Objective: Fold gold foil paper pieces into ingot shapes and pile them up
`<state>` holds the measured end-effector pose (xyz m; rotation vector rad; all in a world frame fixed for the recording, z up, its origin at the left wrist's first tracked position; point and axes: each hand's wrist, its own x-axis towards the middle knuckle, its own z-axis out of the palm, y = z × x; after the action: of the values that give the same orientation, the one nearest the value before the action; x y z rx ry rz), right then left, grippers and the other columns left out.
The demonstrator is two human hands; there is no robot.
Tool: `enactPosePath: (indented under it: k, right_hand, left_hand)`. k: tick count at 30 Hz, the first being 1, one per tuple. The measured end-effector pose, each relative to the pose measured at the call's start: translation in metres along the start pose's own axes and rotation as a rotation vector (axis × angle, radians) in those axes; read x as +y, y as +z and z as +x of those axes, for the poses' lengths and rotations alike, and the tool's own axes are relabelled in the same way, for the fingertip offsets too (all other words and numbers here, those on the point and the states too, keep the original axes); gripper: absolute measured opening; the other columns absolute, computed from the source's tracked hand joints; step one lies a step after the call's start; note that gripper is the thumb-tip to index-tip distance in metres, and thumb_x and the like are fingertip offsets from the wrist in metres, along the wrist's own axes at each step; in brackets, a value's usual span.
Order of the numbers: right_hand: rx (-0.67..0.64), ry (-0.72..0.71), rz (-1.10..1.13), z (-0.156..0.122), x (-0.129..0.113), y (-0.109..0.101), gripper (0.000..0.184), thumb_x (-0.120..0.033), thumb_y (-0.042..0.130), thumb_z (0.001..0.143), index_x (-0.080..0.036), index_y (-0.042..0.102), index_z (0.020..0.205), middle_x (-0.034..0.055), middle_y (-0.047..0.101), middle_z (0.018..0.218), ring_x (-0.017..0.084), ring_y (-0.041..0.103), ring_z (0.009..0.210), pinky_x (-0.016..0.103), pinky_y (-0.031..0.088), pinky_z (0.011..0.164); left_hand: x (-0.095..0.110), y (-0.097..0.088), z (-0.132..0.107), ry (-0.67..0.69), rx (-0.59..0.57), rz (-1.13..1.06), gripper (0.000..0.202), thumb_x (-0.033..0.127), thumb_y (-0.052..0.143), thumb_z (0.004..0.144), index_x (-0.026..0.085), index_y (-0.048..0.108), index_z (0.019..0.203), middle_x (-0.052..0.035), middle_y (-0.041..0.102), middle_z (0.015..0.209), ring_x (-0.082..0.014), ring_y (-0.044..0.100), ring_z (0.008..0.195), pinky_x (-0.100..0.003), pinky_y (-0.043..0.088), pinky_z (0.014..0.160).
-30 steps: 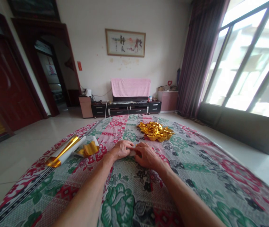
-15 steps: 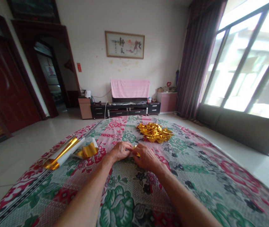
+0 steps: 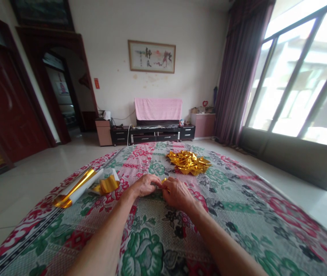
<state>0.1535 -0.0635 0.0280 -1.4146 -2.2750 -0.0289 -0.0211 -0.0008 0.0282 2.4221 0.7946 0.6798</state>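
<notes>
Left hand: Your left hand point(image 3: 147, 185) was bent over the cloth, its fingertips meeting the right hand's at the small gold piece; whether they pinched it, I could not tell.
Right hand: Your right hand point(image 3: 177, 192) was curled narrow, its fingers around the small gold piece.
Small gold piece: The small gold piece point(image 3: 164, 180) lay between your two hands, mostly hidden by your fingers.
Gold pile: Just beyond your right hand, a pile of crumpled gold foil point(image 3: 188, 163) rested on the cloth.
Roll: Off to your left lay a gold-and-white roll point(image 3: 79, 188), with a curled gold sheet point(image 3: 108, 184) just beside it.
Cloth: A floral cloth point(image 3: 143, 251) in red, green and grey spread beneath everything.
Far wall: A pink cover point(image 3: 158, 109) hung above a black cabinet point(image 3: 163, 135).
</notes>
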Motion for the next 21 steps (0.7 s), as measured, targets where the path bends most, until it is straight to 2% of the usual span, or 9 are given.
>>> enactPosePath:
  k: [6, 13, 21]
  right_hand:
    - [0.011, 0.005, 0.052, 0.000, 0.003, 0.000, 0.015, -0.017, 0.047, 0.077, -0.018, 0.061, 0.081, 0.0042, 0.060, 0.080, 0.013, 0.055, 0.072, 0.021, 0.034, 0.062]
    - [0.062, -0.031, 0.149, 0.000, 0.014, 0.002, 0.019, -0.012, 0.042, 0.078, -0.017, 0.061, 0.076, 0.0035, 0.060, 0.076, 0.012, 0.054, 0.069, 0.021, 0.034, 0.063]
    - [0.079, -0.063, 0.203, 0.000, 0.013, 0.005, 0.017, -0.010, 0.048, 0.075, -0.016, 0.062, 0.071, 0.0028, 0.058, 0.072, 0.013, 0.053, 0.072, 0.021, 0.036, 0.065]
  left_hand:
    - [0.002, 0.000, -0.001, -0.057, 0.019, -0.041, 0.016, 0.016, 0.058, 0.065, 0.018, 0.071, 0.074, -0.0016, 0.068, 0.088, -0.0131, 0.060, 0.085, -0.022, 0.044, 0.083]
    - [0.003, 0.000, 0.000, -0.053, 0.006, 0.027, 0.015, 0.016, 0.059, 0.065, 0.020, 0.072, 0.071, 0.0003, 0.068, 0.088, -0.0120, 0.059, 0.084, -0.019, 0.043, 0.081]
    - [0.003, 0.002, 0.002, -0.046, 0.019, 0.095, 0.017, 0.020, 0.056, 0.069, 0.021, 0.073, 0.073, 0.0000, 0.068, 0.085, -0.0119, 0.059, 0.082, -0.019, 0.045, 0.078]
